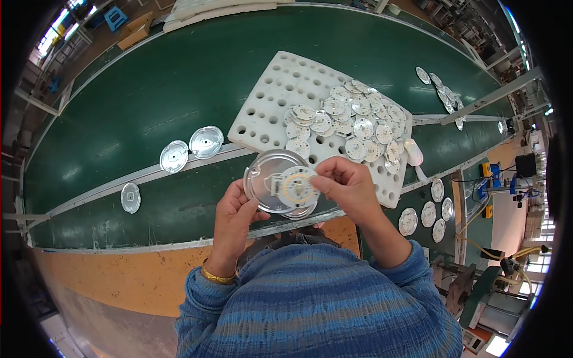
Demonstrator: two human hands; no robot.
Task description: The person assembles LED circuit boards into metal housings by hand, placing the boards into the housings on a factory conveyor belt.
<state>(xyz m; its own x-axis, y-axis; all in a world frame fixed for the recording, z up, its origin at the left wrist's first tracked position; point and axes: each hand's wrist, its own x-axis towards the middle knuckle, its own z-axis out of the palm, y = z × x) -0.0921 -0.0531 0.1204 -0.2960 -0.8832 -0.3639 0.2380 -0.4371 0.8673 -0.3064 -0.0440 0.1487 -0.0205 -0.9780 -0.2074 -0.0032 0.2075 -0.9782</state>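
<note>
My left hand (234,213) grips a round silver metal plate (262,170) by its lower left rim, thumb on top. Between the thumb and fingers of my right hand (344,184) is a smaller white LED circuit board (296,187), a disc with a ring of yellowish marks and a small tab on its left. The board overlaps the right half of the metal plate in this view. Part of another metal disc (302,211) shows beneath them, mostly hidden. Just beyond my hands, a white foam board (262,113) with rows of holes carries a heap of similar LED boards (362,128).
A green conveyor belt (149,89) runs across, with a metal rail (149,177) along it. Metal plates (206,142) lie to the left, and several more discs (428,215) at the right. A white plastic bag (413,153) sits by the foam. Tools and cables (519,253) stand far right.
</note>
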